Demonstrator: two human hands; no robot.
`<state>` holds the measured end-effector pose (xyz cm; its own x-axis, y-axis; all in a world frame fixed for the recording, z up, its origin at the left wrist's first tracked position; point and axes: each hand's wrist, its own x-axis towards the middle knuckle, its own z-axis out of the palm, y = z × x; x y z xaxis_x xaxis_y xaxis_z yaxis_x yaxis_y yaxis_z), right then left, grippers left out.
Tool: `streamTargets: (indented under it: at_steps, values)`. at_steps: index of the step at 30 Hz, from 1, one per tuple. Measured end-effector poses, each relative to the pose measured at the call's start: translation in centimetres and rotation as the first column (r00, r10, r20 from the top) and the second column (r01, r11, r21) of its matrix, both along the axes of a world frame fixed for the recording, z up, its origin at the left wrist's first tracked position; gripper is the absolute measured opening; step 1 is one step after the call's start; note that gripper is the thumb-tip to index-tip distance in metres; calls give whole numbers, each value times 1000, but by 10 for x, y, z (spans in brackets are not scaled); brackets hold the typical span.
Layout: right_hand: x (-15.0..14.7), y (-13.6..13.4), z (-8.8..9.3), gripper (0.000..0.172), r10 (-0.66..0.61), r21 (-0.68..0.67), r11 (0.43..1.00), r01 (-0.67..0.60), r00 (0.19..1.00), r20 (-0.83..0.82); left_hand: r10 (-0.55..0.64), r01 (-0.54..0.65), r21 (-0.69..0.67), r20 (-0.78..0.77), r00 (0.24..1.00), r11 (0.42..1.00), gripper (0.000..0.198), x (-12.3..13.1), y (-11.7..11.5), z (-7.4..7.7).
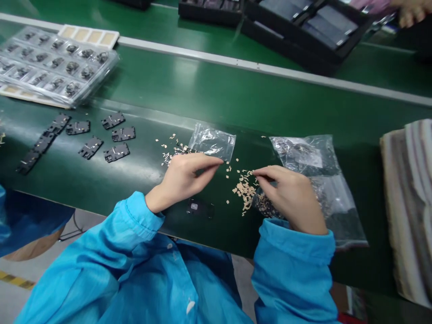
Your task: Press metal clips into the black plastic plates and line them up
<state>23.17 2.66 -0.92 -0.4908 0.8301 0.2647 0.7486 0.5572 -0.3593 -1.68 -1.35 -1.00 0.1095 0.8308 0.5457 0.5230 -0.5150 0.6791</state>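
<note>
While the left hand [180, 177] holds its grip pressed together beside a small plastic bag [212, 141], the right hand [290, 195] pinches at tan flakes [245, 191] (slow fingertips stop them scattering).

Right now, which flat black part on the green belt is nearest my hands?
The lone black part beside your left hand, silver-patched; the others lie grouped leftward.

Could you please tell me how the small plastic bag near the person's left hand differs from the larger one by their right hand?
The small clear plastic bag is far shorter than the large clear plastic bag. The small bag looks empty and crumpled, while the large bag holds dark contents. The left hand is at the small bag's lower edge, while the right hand is over the large bag's near end. Both are transparent and lie on the green conveyor belt.
</note>
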Motion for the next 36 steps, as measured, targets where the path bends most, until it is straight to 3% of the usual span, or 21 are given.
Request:
streamTargets:
  at_steps: [6, 9, 11, 14, 16, 19, 26, 30, 33, 36]
  values:
    - [-8, -8, 4, 22, -40, 68, 997, 38, 999, 21, 48, -25, -107, 220, 974, 994, 17, 0, 2, 6]
    - [-32, -25, 6, 15, 200, 29, 979, -201, 979, 26, 108, -49, -176, 347, 932, 983, 14, 0, 5, 3]
    - [-50, -39, 4, 28, 394, -45, 919, -392, 913, 103, 129, -49, -199, 413, 902, 979, 12, 0, 9, -1]
    - [-68, -56, 0, 37, 531, -153, 847, -509, 826, 189, 144, -33, -235, 470, 871, 971, 29, -1, 13, -5]
    - [-72, -60, -2, 30, 549, -185, 834, -520, 816, 179, 156, -19, -273, 491, 857, 962, 34, -2, 15, -6]
    - [-71, -60, -4, 22, 545, -226, 829, -511, 828, 129, 165, -2, -305, 511, 844, 952, 20, -2, 17, -6]
    - [-69, -54, -9, 22, 509, -315, 815, -487, 861, -13, 140, 18, -274, 547, 825, 962, 5, -4, 17, -4]
    - [-62, -41, -8, 30, 394, -429, 768, -475, 879, -269, 105, 77, -285, 571, 814, 955, 6, -7, 16, 1]
    - [-54, -27, -6, 24, 66, -530, 787, -315, 898, -435, 71, 141, -340, 543, 837, 930, 12, -9, 16, 4]
    - [-48, -17, -5, 20, -246, -576, 797, -182, 773, -585, 3, 213, -404, 473, 881, 890, 15, -9, 14, 7]
